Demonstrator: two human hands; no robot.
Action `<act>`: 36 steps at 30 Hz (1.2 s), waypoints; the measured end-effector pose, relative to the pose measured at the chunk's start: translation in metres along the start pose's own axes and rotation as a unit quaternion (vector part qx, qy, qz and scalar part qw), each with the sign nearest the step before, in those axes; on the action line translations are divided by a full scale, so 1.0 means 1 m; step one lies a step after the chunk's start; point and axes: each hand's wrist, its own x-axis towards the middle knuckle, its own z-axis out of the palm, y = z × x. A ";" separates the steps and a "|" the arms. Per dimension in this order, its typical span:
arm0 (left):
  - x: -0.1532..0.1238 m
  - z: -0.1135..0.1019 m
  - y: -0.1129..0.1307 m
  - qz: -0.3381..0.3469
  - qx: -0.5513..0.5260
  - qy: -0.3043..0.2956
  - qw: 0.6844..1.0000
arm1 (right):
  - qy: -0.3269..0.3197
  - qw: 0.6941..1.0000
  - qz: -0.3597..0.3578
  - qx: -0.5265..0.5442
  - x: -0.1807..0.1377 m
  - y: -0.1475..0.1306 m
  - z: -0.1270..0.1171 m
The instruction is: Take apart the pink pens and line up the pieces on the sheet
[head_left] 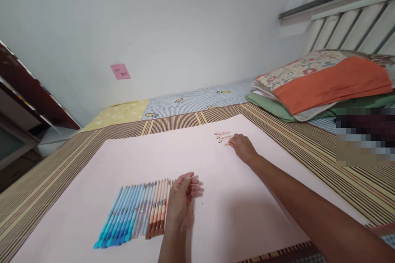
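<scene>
A row of slim pens (pixel 123 213) lies on a large pale pink sheet (pixel 138 156): blue ones at the left, clear ones in the middle, peach-and-brown ones at the right. My left hand (pixel 183 193) rests edge-down at the right end of this row, its fingers loosely curled and apart, with nothing seen in them. It hides part of the last pens. Farther off to the right lies a small group of white and pinkish pens (pixel 224 136). My right hand (pixel 243 148) reaches over their right ends, fingers closed on the nearest pen, whose rear part is hidden.
A striped mat (pixel 64 164) lies under the sheet. Folded bedding (pixel 333 84) is piled at the back right, below a white radiator (pixel 354 24). A pink note (pixel 120 71) is stuck on the wall behind.
</scene>
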 end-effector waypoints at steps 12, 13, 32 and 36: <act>-0.002 0.002 0.000 -0.004 -0.002 0.003 1.000 | 0.015 1.000 -0.002 0.000 0.007 0.003 0.004; -0.002 0.002 0.001 -0.003 -0.004 0.004 1.000 | 0.015 1.000 -0.002 0.000 0.008 0.003 0.004; -0.004 0.005 0.003 -0.003 0.000 0.007 1.000 | 0.027 1.000 -0.011 0.000 0.013 0.003 0.006; -0.003 0.004 0.002 -0.003 0.000 0.005 1.000 | 0.025 1.000 -0.014 0.006 0.014 0.003 0.007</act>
